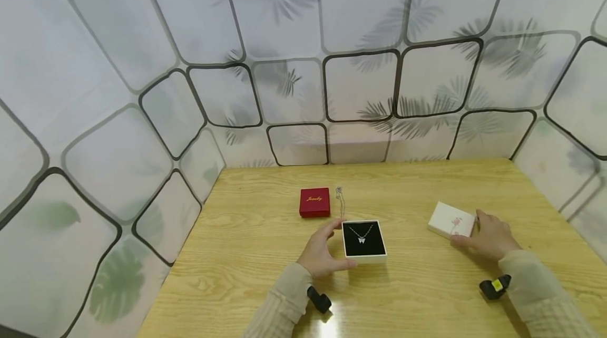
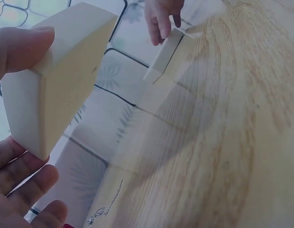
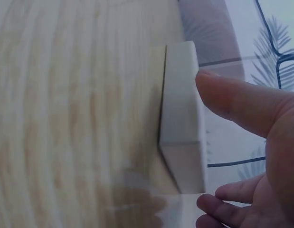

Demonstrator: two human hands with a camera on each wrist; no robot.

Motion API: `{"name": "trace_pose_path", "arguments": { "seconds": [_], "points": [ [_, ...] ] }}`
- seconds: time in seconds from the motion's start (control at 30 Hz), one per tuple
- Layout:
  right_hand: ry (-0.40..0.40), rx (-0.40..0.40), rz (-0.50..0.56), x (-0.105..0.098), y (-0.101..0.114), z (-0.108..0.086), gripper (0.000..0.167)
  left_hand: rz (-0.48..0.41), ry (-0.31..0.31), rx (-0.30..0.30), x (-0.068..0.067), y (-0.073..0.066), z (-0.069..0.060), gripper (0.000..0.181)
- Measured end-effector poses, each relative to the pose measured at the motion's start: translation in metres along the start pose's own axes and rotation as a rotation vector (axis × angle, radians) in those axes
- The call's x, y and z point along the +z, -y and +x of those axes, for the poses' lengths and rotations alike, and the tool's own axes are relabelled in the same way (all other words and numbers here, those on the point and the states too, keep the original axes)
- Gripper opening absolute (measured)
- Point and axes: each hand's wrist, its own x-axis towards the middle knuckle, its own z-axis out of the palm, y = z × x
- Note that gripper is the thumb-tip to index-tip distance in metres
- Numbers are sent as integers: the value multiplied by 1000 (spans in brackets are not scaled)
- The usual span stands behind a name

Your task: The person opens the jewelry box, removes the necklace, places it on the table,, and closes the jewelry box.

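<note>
My left hand (image 1: 321, 254) grips a white box (image 1: 365, 259) by its left side, thumb at the near edge and fingers at the far edge. Inside it, a necklace with a butterfly pendant (image 1: 362, 240) lies on black padding. The left wrist view shows the box (image 2: 73, 80) raised off the table, its underside visible. Over on the right, my right hand (image 1: 490, 236) touches a white lid with a pink print (image 1: 450, 220), which lies on the table. In the right wrist view the thumb rests on the lid's edge (image 3: 180, 104), with the other fingers near its lower corner.
A closed red box with gold lettering (image 1: 314, 202) sits behind my left hand. Beside it a thin silver chain (image 1: 341, 203) lies on the wooden table (image 1: 227, 274). Patterned fabric (image 1: 289, 95) stands around the table's back and sides.
</note>
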Motion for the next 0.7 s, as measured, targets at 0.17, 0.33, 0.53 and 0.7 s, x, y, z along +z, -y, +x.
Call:
{"name": "trace_pose_path", "arguments": {
  "seconds": [0.17,0.33,0.53,0.7],
  "points": [
    [-88,-70,33,-4,9,3,104,15,-17,9,0,1,0,92],
    [-149,-115,105,-12,26,1,92,25,-24,15,0,3,1,92],
    [-184,-180,162,-19,47,-6,79,25,-25,22,1,3,1,92],
    [-205,-222,193,-17,62,-7,70,28,-29,12,1,3,1,92]
  ]
}}
